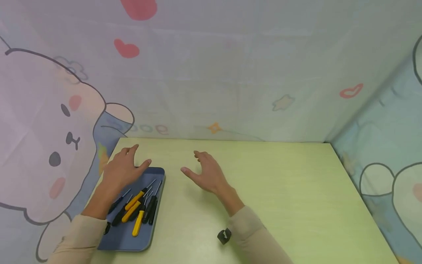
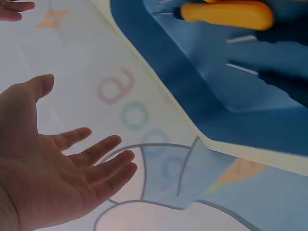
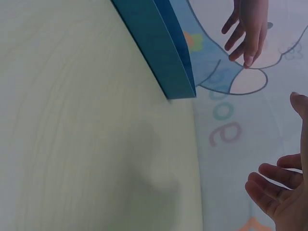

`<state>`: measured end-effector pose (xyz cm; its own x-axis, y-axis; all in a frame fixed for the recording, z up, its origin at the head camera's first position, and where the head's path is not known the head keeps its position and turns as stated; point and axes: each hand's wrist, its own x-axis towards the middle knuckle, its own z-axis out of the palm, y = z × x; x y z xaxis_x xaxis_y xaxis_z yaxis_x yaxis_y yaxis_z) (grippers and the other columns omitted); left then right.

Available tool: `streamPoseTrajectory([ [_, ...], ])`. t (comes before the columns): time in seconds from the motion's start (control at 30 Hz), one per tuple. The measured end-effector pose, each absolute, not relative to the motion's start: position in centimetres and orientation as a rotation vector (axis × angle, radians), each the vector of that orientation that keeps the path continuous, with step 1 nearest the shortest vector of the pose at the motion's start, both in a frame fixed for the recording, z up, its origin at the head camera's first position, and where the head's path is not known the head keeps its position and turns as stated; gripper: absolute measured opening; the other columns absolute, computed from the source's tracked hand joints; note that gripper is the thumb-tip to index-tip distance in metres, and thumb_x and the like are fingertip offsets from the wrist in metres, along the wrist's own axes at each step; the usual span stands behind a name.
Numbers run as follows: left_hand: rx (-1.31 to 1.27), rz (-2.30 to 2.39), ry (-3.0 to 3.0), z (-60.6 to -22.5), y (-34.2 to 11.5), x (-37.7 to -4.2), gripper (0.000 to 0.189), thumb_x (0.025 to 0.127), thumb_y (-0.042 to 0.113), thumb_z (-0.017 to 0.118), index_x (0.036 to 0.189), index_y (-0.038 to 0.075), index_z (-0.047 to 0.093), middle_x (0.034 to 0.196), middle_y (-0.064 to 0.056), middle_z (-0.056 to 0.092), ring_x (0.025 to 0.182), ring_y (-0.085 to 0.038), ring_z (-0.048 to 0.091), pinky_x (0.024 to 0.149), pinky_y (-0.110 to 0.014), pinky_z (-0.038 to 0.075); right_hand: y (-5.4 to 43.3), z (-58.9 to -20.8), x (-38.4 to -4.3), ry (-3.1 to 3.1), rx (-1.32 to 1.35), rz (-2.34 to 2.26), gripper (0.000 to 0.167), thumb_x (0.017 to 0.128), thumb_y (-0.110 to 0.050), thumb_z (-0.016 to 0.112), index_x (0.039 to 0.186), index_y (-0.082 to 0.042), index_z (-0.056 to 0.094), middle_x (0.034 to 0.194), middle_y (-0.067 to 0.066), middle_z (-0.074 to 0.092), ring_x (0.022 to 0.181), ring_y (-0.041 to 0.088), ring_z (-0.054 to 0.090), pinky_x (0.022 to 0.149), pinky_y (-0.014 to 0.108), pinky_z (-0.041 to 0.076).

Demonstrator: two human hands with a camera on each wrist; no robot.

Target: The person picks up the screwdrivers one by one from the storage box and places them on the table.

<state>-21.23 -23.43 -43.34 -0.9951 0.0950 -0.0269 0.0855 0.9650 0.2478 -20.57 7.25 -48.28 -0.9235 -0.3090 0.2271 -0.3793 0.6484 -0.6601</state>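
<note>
My left hand (image 1: pixel 121 169) hovers over the far end of a blue tray (image 1: pixel 128 242), its fingers spread and nothing in its grasp. Several screwdrivers lie in the tray, among them a yellow-handled screwdriver (image 1: pixel 139 222) near the front and black-handled ones beside it. In the left wrist view, the palm of the left hand (image 2: pixel 57 178) shows bare beside the tray's corner. To the right of the tray, my right hand (image 1: pixel 207 173) is raised above the table with thumb apart from relaxed fingers. The right wrist view shows that hand (image 3: pixel 284 192) holding nothing.
A pale yellow-green table (image 1: pixel 280 194) carries the tray at its left side. Behind it hangs a printed cloth (image 1: pixel 214 84) with hearts and cartoon animals, meeting the table's back edge. A small black object (image 1: pixel 224 236) sits by the right sleeve cuff.
</note>
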Motion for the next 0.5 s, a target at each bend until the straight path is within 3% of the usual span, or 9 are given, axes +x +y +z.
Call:
streamPoseTrajectory([
  [0.23,0.073,0.338,3.062,-44.4,-25.6,-20.9,0.087,0.105,0.055,0.054,0.16,-0.008,0.032,0.149,-0.043,0.04,0.125,-0.062,0.05,0.092,-0.071,0.051,5.6,-49.5,-20.3,-2.752,0.611,1.173,0.079,0.099,-0.062,0.061,0.153,-0.005,0.052,0.134,0.009,0.063,0.118,0.028,0.067,0.099,0.044,0.055],
  [0.5,-0.024,0.352,2.936,-45.9,-27.6,-20.8,0.083,0.106,0.046,0.049,0.161,-0.012,0.025,0.153,-0.046,0.03,0.135,-0.067,0.036,0.094,-0.079,0.045,3.9,-50.4,-20.3,-2.783,0.638,1.249,0.075,0.1,-0.059,0.062,0.15,-0.003,0.055,0.131,0.01,0.066,0.114,0.027,0.069,0.093,0.039,0.058],
])
